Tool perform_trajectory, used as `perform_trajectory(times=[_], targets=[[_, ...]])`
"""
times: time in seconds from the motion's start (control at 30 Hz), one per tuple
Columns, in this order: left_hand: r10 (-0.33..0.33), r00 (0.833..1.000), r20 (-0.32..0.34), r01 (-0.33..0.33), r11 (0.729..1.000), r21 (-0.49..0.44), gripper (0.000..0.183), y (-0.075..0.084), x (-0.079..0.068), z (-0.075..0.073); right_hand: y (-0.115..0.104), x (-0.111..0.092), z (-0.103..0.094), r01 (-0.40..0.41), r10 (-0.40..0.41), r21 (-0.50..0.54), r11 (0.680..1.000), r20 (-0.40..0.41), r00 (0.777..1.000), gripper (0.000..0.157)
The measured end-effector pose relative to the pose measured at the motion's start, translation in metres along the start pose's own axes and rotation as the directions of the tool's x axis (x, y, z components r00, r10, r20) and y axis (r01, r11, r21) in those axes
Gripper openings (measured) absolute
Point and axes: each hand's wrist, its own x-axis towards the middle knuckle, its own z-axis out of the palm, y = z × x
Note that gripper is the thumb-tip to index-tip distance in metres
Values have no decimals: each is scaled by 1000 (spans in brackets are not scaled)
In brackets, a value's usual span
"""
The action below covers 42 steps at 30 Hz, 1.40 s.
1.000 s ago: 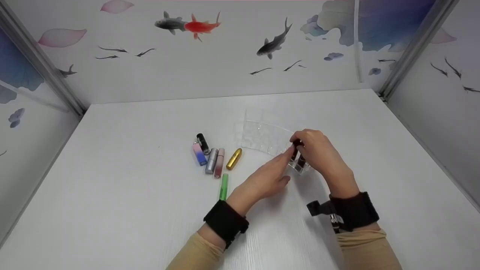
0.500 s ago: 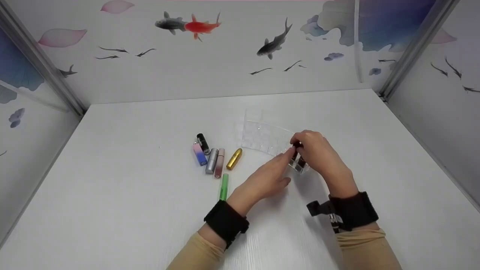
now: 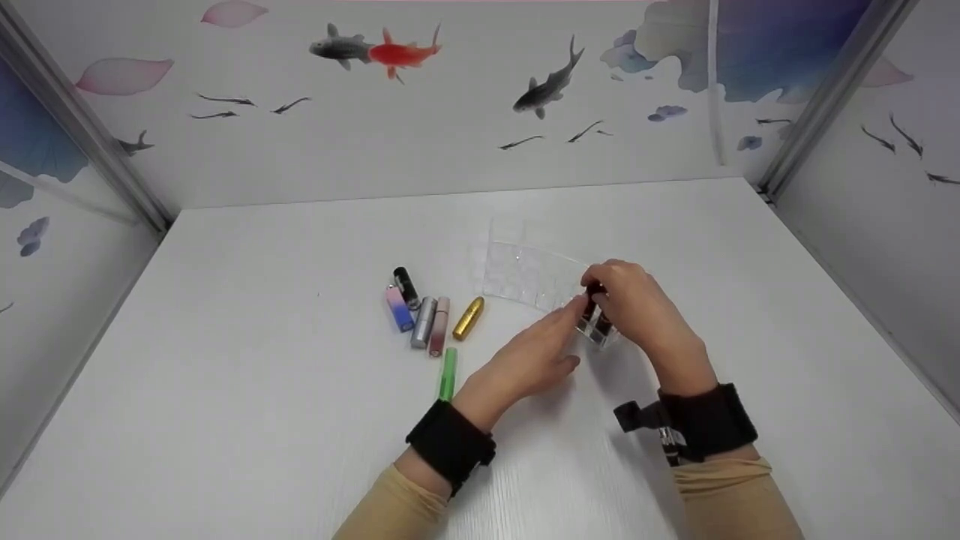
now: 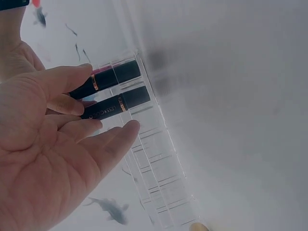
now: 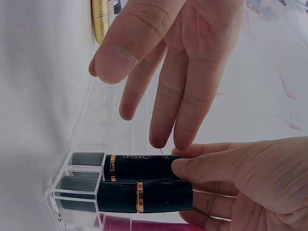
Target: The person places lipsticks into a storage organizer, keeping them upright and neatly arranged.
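My right hand (image 3: pixel 637 307) pinches a black lipstick (image 5: pixel 144 166) with a gold band, its thumb at the end of the tube. The lipstick's lower end sits in a slot of a clear acrylic holder (image 3: pixel 525 270). Beside it in the holder stands another black lipstick (image 5: pixel 120 195) with a gold band, and a magenta tube (image 5: pixel 149 225) shows past that one. My left hand (image 3: pixel 529 356) reaches in from the left, palm toward the holder and fingers extended, fingertips right by the lipsticks. Several compartments of the holder (image 4: pixel 161 168) hold nothing.
Left of the holder lie a gold bullet-shaped lipstick (image 3: pixel 468 319), a pinkish gloss tube (image 3: pixel 439 326), a silver tube (image 3: pixel 423 322), a pink-and-blue tube (image 3: pixel 399 308) and a black tube (image 3: pixel 405 287). A green tube (image 3: pixel 448 373) lies by the left wrist. Printed walls surround the white table (image 3: pixel 247 360).
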Motion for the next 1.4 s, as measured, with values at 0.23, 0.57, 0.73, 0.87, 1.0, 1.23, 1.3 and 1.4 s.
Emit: perform_trajectory(times=[0.23, 0.57, 0.73, 0.87, 1.0, 1.23, 1.3, 1.4], targets=[[-76, 997, -21, 77, 997, 26, 68, 0, -5, -12, -1, -2, -1, 31, -31, -11, 999, -26, 999, 22], [-159, 979, -131, 174, 978, 117, 47, -9, -23, -48, -12, -4, -1, 66, -67, -27, 997, -53, 996, 26], [-227, 956, -183, 245, 966, 78, 34, -18, -35, -66, -22, -3, 4, 98, -101, -56, 994, -61, 993, 25], [-334, 928, -167, 346, 937, 52, 29, -26, -43, -77, -32, -3, 12, 139, -145, -92, 986, -68, 987, 24], [-441, 886, -144, 453, 889, 61, 30, -34, -49, -85, -43, -3, 21, 184, -191, -125, 975, -47, 980, 22], [-544, 834, -94, 552, 823, 137, 31, -42, -55, -89, -59, -5, 38, 259, -259, -110, 960, 14, 966, 20], [-590, 805, -67, 591, 787, 175, 34, -43, -55, -89, -63, -6, 43, 287, -285, -85, 954, 37, 958, 20], [-655, 756, -16, 638, 729, 248, 47, -44, -55, -88, -67, -7, 51, 324, -320, -30, 946, 84, 944, 21]])
